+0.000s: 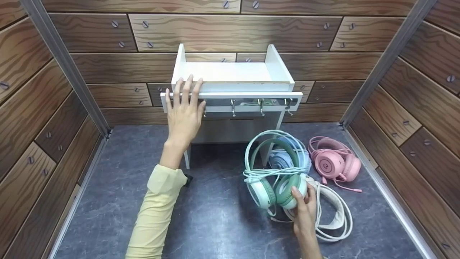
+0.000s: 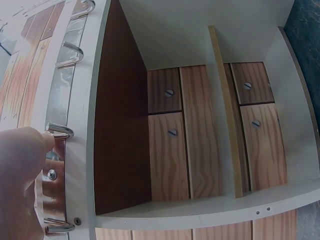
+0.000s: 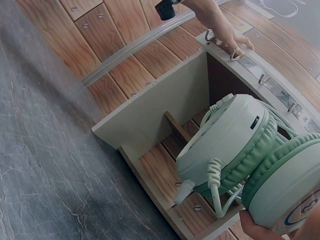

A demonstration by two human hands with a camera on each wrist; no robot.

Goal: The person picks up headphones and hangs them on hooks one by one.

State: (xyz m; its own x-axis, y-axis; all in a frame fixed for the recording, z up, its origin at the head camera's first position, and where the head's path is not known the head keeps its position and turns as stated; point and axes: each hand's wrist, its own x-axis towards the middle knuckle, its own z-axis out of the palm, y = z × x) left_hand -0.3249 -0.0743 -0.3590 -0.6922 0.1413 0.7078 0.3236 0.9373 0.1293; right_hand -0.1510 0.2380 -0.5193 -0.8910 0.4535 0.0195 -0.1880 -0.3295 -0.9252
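Note:
My right hand grips mint-green headphones by one ear cup, thumb on the green cushion. Their cable is wound around the headband and cups. In the right wrist view the headphones overlap the open front of a white shelf unit. My left hand rests over the left end of that unit's hook rail, fingers stretched over its top edge. Metal hooks line the rail, and in the left wrist view one hook sits right by the hand.
Pink headphones lie on the dark floor at the right. Blue headphones are partly hidden behind the green pair. White headphones with a coiled cable lie beside my right hand. Wood-patterned walls enclose three sides.

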